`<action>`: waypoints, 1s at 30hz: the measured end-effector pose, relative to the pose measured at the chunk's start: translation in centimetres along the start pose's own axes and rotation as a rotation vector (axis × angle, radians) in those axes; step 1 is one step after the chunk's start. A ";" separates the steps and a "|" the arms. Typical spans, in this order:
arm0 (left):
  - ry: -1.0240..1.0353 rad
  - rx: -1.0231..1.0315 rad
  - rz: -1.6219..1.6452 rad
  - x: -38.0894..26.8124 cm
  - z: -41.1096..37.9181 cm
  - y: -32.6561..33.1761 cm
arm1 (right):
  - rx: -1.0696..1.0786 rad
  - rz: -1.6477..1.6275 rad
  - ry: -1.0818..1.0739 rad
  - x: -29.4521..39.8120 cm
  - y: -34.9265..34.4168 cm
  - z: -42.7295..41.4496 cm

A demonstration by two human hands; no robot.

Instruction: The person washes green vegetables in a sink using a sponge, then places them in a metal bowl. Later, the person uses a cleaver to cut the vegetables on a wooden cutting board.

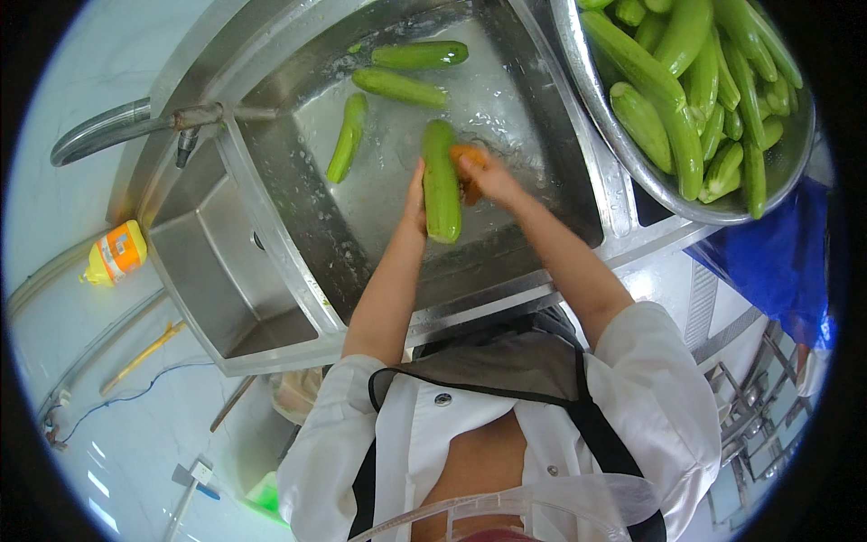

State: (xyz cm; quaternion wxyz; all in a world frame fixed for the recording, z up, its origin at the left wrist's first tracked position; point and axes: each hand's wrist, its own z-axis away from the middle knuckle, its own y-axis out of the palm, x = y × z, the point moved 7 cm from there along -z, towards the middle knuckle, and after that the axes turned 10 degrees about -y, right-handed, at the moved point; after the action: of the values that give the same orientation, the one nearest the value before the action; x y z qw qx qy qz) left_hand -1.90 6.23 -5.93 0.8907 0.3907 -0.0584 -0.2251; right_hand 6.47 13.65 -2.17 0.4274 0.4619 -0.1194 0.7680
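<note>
A long green zucchini [441, 186] is held lengthwise above the water in the large steel sink basin [515, 251]. My left hand [416, 200] grips it from its left side, with most of the fingers hidden behind it. At its right side, my right hand [489, 175] is closed around an orange scrubbing cloth or pad [471, 157], slightly blurred; its exact kind is unclear. Three more zucchini lie in the water: one at the top [420, 55], a second just below it [399, 88], and a third at the left [347, 139].
A large metal bowl [613, 146] heaped with zucchini [670, 95] stands at the upper right. On the left are a faucet [196, 116], a smaller sink basin [223, 257] and a yellow bottle [118, 254]. Blue plastic [772, 251] hangs below the bowl.
</note>
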 end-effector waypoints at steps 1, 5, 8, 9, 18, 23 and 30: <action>0.008 -0.073 0.031 -0.3 0.4 1.1 | -0.026 0.256 -0.304 1.0 1.4 0.9; 0.010 -0.153 0.099 0.2 1.3 2.5 | -0.151 0.992 -0.414 2.6 4.9 0.3; -0.110 0.070 -0.177 1.6 2.4 2.6 | -0.264 0.601 -0.246 1.8 -0.3 -6.1; -0.124 0.146 -0.144 2.1 2.8 3.1 | -0.235 0.366 -0.189 1.4 -1.8 -7.6; 0.196 -0.067 0.012 -0.3 3.2 2.4 | -0.276 -0.108 0.110 -3.0 -4.4 -3.2; 0.555 -0.294 0.078 -4.7 2.5 -2.1 | -0.204 0.547 -0.614 4.1 3.5 1.6; 0.736 -0.486 0.060 -7.0 4.0 2.6 | -0.247 1.015 -0.883 6.4 5.7 5.3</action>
State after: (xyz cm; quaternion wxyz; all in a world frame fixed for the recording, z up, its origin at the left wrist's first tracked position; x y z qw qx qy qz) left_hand -8.36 8.17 -0.80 0.9243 0.2221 0.3059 -0.0524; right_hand 4.03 10.61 7.07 -0.0249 0.5666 -0.5708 0.5938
